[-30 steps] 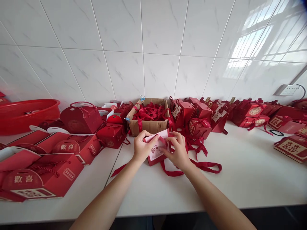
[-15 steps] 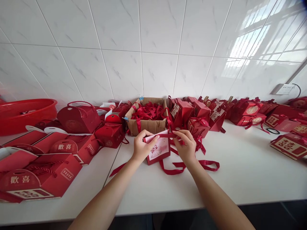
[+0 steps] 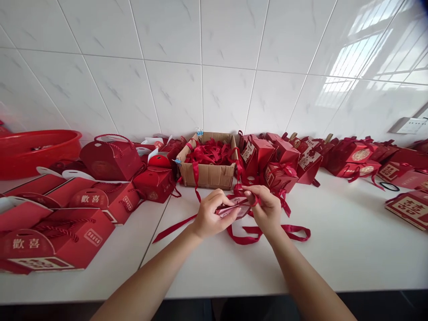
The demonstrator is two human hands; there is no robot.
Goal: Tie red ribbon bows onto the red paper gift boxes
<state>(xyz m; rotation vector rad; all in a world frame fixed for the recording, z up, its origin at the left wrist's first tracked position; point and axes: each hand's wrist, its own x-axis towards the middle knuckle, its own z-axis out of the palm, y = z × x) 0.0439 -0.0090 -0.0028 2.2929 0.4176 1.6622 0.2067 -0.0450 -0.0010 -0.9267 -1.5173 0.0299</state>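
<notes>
In my left hand (image 3: 214,214) is a small red and pink gift box (image 3: 239,211), pinched between thumb and fingers and tilted so that its printed face is seen at a slant. My right hand (image 3: 265,206) is closed on a dark red ribbon (image 3: 257,199) at the box's right end. Part of the box is hidden behind my fingers. More red ribbon (image 3: 245,240) lies in loops on the table below my hands, and another strip (image 3: 174,228) stretches out to the left.
Just behind stands a cardboard box (image 3: 207,176) full of red ribbons. Red gift boxes with rope handles (image 3: 90,240) crowd the left, near a red basin (image 3: 40,156). Ribboned red boxes (image 3: 282,176) line the tiled wall to the right. A black ring (image 3: 389,186) lies at far right.
The gift box has tipped, so its printed face no longer shows fully. My left hand has moved right and wraps further round it; my right hand has drawn closer to the box with the ribbon.
</notes>
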